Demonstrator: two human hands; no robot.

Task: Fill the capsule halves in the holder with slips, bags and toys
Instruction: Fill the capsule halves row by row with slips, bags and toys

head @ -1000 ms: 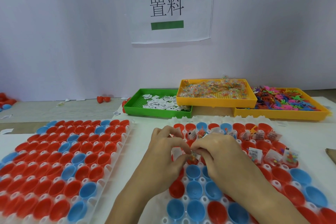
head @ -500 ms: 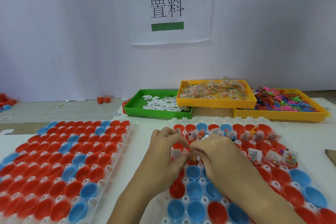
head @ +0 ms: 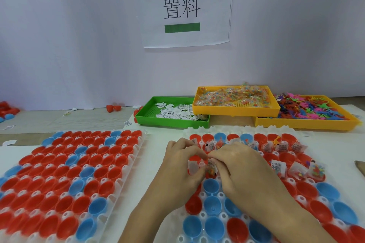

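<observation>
Little has changed over the last second: both hands stay together over the right holder [head: 296, 199], so this capsule half is still being filled. The left hand [head: 183, 165] and right hand [head: 239, 165] pinch a small bag [head: 211, 169] between their fingertips, just above a red half in the second row.

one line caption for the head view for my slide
Both hands, left and right, pinch a small clear bead bag over the white capsule holder.
</observation>
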